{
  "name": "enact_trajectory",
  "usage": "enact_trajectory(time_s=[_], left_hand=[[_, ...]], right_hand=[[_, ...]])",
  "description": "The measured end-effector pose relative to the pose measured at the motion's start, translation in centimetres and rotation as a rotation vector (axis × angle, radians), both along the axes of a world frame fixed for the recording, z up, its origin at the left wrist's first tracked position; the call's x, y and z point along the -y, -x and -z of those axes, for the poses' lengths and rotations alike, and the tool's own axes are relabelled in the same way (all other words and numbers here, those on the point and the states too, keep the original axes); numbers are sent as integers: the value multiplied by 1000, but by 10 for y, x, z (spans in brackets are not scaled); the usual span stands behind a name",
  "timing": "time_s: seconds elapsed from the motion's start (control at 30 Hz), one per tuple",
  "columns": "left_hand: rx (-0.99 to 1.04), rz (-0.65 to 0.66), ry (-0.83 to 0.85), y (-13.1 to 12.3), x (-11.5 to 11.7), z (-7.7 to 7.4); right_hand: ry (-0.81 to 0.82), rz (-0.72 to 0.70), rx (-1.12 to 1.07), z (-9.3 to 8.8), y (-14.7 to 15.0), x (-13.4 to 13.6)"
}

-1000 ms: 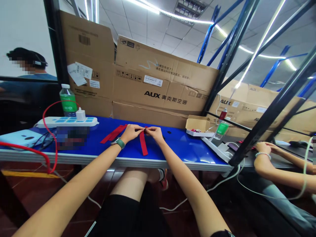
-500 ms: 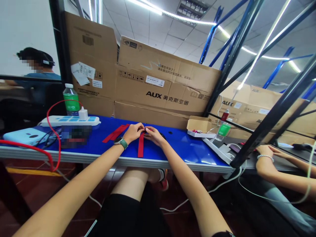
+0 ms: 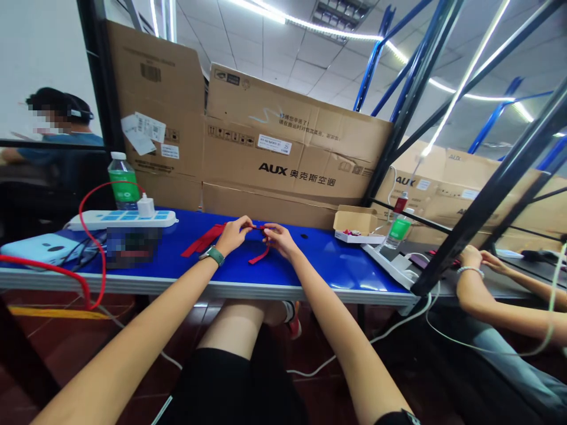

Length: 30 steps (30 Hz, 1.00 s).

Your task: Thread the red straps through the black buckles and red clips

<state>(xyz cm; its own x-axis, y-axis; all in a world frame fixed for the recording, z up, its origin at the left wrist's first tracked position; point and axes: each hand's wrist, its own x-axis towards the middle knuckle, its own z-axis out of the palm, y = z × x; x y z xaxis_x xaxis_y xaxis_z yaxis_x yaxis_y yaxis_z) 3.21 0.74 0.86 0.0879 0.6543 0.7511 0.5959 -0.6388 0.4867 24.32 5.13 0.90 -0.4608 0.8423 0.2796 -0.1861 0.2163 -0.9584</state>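
Nearest are the person's black shorts [image 3: 221, 383] and a bare knee [image 3: 234, 321], with a white cable [image 3: 310, 372] crossing the dark floor beneath the table. Both forearms reach over the silver front edge [image 3: 177, 284] of a blue-topped table. The left hand [image 3: 233, 234], with a green-strapped smartwatch [image 3: 214, 255] at its wrist, and the right hand [image 3: 280, 241] come together near the table's middle. Their fingertips [image 3: 253, 225] are closed on a narrow red ribbon [image 3: 259, 257], pinching it from both sides, and its loose end curls down onto the blue surface just below the right hand. Just left of the left hand lie red strips [image 3: 204, 240], flat on the tabletop.

Further left are a pale blue device [image 3: 39, 251], a blurred object [image 3: 132, 247], and a white power strip [image 3: 119, 219] holding a white charger [image 3: 145, 208], with a red cable [image 3: 91, 236] looping over the table edge. A water bottle [image 3: 124, 183] with a green label stands behind them. To the right sit an open small carton [image 3: 354, 227] with small items inside, a second white power strip [image 3: 390, 265] and another bottle [image 3: 396, 233].

At far right, a co-worker's hands [image 3: 469, 257] rest on a dark surface, a beaded bracelet [image 3: 469, 270] on one wrist. Stacked AUX cardboard cartons [image 3: 292, 147] rise behind the table, and a seated co-worker [image 3: 57, 112] shows at far left.
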Motion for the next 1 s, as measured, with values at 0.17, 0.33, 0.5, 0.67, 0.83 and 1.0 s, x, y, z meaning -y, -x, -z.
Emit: enact_trajectory(time_s=[0.17,0.33,0.5,0.67,0.83,1.0], left_hand=[[-186,60,6,5,-1,-1],[-249,95,30,5,3,-2],[-186,190,58,3,1,3],[-198,191,177,2,-2,5],[-183,141,249,1,1,2],[-217,135,273,2,-2,7]], right_hand=[[-214,92,196,6,3,-8],[-229,-16,127,4,2,-10],[-168,-22,106,2,0,-3],[-94,25,197,4,0,0],[-106,107,297,5,-3,-5],[-170,160,369,8,-1,-11]])
